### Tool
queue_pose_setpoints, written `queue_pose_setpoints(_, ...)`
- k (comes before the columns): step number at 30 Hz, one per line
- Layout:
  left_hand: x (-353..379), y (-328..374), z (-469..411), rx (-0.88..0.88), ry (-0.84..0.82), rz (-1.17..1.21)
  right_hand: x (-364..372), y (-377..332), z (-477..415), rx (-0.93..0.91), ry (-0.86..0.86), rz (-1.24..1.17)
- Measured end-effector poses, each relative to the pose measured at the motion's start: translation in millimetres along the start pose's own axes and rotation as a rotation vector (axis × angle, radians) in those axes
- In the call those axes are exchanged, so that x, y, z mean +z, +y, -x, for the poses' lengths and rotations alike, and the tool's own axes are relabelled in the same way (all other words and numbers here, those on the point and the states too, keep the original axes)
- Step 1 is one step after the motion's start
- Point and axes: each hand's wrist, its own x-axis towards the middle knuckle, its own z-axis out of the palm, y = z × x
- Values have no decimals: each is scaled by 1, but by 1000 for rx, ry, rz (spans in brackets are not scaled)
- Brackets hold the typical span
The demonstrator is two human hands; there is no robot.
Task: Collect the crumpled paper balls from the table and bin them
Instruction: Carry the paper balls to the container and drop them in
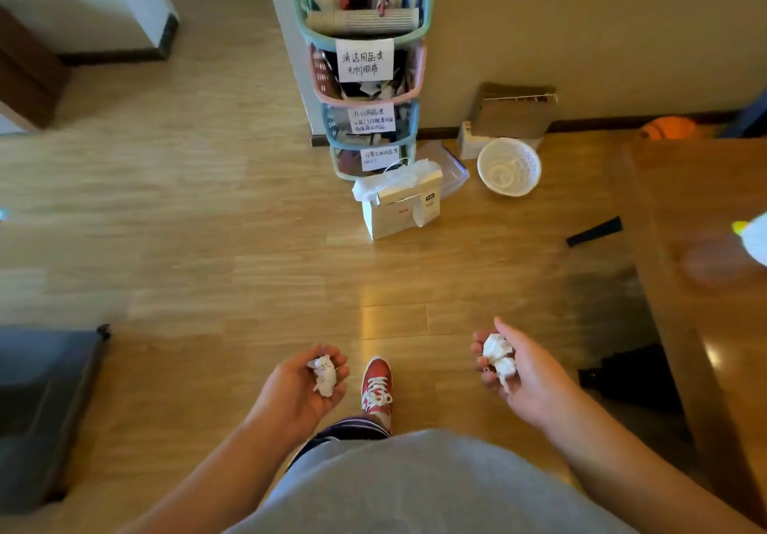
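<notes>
My left hand (305, 388) is cupped palm-up around a white crumpled paper ball (324, 373). My right hand (519, 371) holds crumpled white paper balls (498, 357), two lumps showing against the palm. Both hands hover over the wooden floor, either side of my red shoe (377, 388). Ahead on the floor stands a white paper bag lined with plastic (400, 205), open at the top. A white mesh basket (509, 166) lies to its right. The brown wooden table (705, 326) runs along the right edge.
A tall stack of labelled storage baskets (365, 60) stands against the wall behind the bag. A cardboard box (512, 112), a clear plastic container (450, 170) and a black object (594, 231) lie on the floor. A dark suitcase (41, 409) sits at the left.
</notes>
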Motion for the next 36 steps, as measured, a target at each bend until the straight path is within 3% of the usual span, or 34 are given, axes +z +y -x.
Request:
queue_pose_setpoints(8,158,71,-70,-132,-198,-393,-47,-48,5,-50,209,-328)
queue_pose_setpoints(15,315,36,-105,-218,-350,-652,-119,-53,23,-136,315,-635)
queue_pose_setpoints(20,405,2,-127,-252,-392,-736,-173,-81,16,-159,359,-727)
queue_pose_setpoints(30,475,-2,-149,-213,-335,-778,-226,-214,-10,-245,212,-651)
queue_pose_setpoints(36,530,-5,-165,-240,-313,-860,-245,-251,-16,-275,217,-724)
